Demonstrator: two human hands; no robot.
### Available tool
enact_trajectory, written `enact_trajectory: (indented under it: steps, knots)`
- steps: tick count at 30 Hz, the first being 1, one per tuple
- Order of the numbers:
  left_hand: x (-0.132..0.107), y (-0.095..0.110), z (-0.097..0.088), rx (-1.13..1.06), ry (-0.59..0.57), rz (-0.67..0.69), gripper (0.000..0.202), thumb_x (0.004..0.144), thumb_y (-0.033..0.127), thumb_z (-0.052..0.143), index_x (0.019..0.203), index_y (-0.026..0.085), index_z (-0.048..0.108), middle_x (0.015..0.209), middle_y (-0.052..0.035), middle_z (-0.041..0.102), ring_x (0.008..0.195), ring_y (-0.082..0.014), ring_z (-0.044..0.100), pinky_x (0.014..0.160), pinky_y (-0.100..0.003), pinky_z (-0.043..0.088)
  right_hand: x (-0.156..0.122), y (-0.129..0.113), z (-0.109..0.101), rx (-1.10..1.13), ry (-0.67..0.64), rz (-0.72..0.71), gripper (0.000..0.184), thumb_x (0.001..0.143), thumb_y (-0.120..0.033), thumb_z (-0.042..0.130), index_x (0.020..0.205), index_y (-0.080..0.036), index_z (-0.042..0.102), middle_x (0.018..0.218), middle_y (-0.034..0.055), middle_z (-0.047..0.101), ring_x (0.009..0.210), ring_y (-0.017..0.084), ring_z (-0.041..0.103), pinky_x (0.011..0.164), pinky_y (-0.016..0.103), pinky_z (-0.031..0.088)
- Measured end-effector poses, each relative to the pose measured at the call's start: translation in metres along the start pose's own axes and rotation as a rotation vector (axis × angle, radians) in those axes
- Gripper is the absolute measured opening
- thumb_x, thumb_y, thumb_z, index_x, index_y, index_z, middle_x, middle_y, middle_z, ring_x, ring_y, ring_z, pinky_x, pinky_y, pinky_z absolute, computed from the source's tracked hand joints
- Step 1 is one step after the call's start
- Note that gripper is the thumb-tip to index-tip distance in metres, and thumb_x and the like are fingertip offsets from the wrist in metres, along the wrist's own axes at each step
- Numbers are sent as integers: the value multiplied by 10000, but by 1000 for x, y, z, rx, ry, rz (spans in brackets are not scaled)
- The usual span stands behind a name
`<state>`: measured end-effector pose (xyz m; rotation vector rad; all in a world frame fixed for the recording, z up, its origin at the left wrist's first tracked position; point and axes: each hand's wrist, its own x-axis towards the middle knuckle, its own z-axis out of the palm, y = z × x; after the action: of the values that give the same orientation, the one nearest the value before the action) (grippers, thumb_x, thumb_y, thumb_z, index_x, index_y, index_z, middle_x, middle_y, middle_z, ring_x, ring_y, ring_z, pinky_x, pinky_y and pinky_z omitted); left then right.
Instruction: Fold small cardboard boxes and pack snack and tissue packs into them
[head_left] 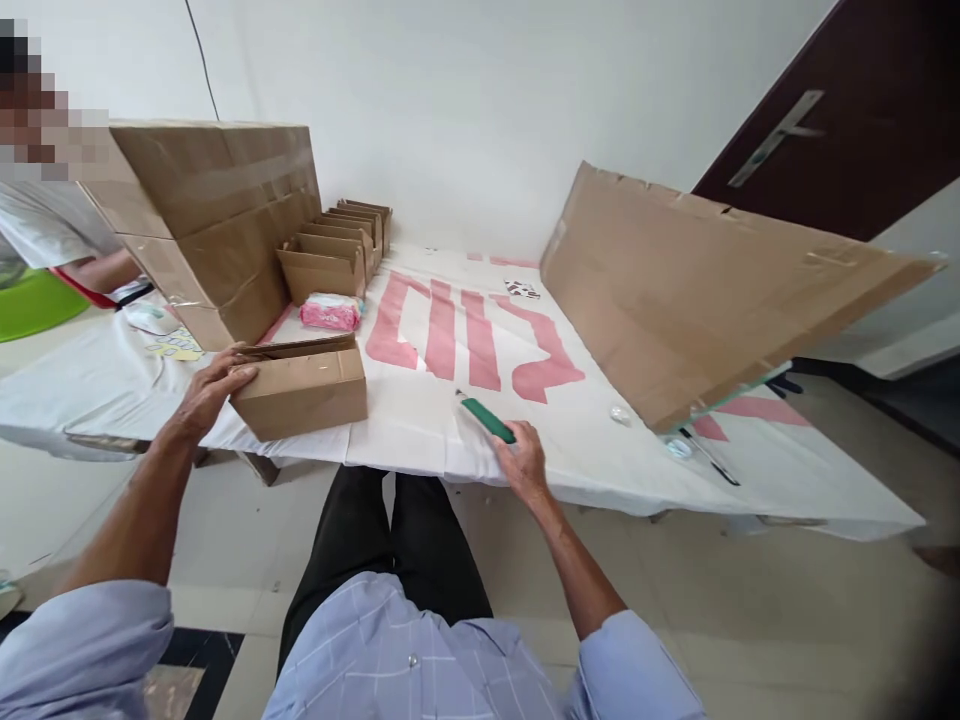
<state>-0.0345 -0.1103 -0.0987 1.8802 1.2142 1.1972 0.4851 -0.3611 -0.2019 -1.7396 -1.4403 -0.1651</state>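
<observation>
My left hand (212, 390) rests with fingers spread against the left end of a small brown cardboard box (304, 388) near the table's front edge. My right hand (523, 462) grips a green-handled utility knife (486, 418), its tip pointing away over the white cloth (420, 420) with pink lettering. A pink packet (331, 313) lies just behind the small box.
A big taped carton (217, 220) stands at the back left with a row of several small open boxes (337, 250) beside it. A large flattened cardboard sheet (690, 290) leans at the right. Another person's arm (97, 272) shows at the far left. A pen (709, 455) lies at the right edge.
</observation>
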Motion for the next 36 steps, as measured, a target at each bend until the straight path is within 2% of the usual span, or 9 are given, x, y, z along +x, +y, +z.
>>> enact_trajectory:
  steps: [4,7,15,18,22,24,27,33,36]
  knots:
    - [-1,4,8,-138,-18,-14,391,805,550,780,992,211,831,1280,-87,765,1391,-421,597,1346,-601,351,-14,58,-49,-123,52,77,282,920,-443,627,1077,-228,719,1062,129,745,1030,327,654,967,501,559]
    - [-2,9,14,-180,26,-50,327,741,465,789,943,215,842,1218,-104,749,1335,-410,615,1299,-551,413,-23,80,-52,-128,-2,43,312,937,-507,628,1078,-246,723,1057,124,756,1017,334,655,956,502,555]
    - [-4,9,18,-215,88,-143,406,668,386,828,1034,210,827,1284,-115,736,1331,-400,600,1257,-530,423,-19,46,2,-156,-87,-90,397,995,-553,585,1157,-231,753,1142,155,773,1077,370,671,883,494,535]
    - [-4,7,18,-192,70,-118,457,692,429,820,1089,203,821,1319,-125,730,1335,-397,604,1255,-527,420,-17,46,7,-177,-79,-104,442,998,-579,586,1204,-224,748,1184,168,765,1099,380,675,877,500,540]
    - [-6,6,15,-167,42,-127,540,731,525,827,1162,200,817,1361,-131,725,1332,-406,609,1243,-539,434,-13,42,2,-143,19,-145,421,1017,-551,582,1203,-210,743,1164,179,753,1105,382,675,948,542,551]
    - [-8,7,13,-164,27,-130,578,738,570,837,1184,203,819,1363,-131,722,1335,-410,614,1241,-540,440,-3,29,1,-106,51,-160,384,1026,-520,587,1200,-216,743,1168,175,749,1114,374,675,984,551,554]
    - [-13,9,12,-155,9,-114,578,748,581,851,1195,215,821,1359,-124,724,1354,-415,613,1235,-535,450,23,-9,8,-5,29,-187,342,1039,-477,596,1210,-222,745,1187,163,752,1138,354,685,1027,544,567]
    - [-21,13,23,-207,-51,-80,584,743,572,869,1215,234,810,1393,-116,719,1386,-418,606,1263,-545,422,91,-107,40,198,-176,-337,418,1044,-459,639,1389,-236,715,1338,153,748,1263,350,683,1112,562,577]
    - [-23,17,33,-256,-103,-80,609,723,556,886,1228,227,796,1401,-124,698,1372,-415,618,1232,-547,452,121,-142,57,241,-278,-445,537,1016,-458,701,1508,-248,656,1471,152,704,1380,361,641,1185,593,542]
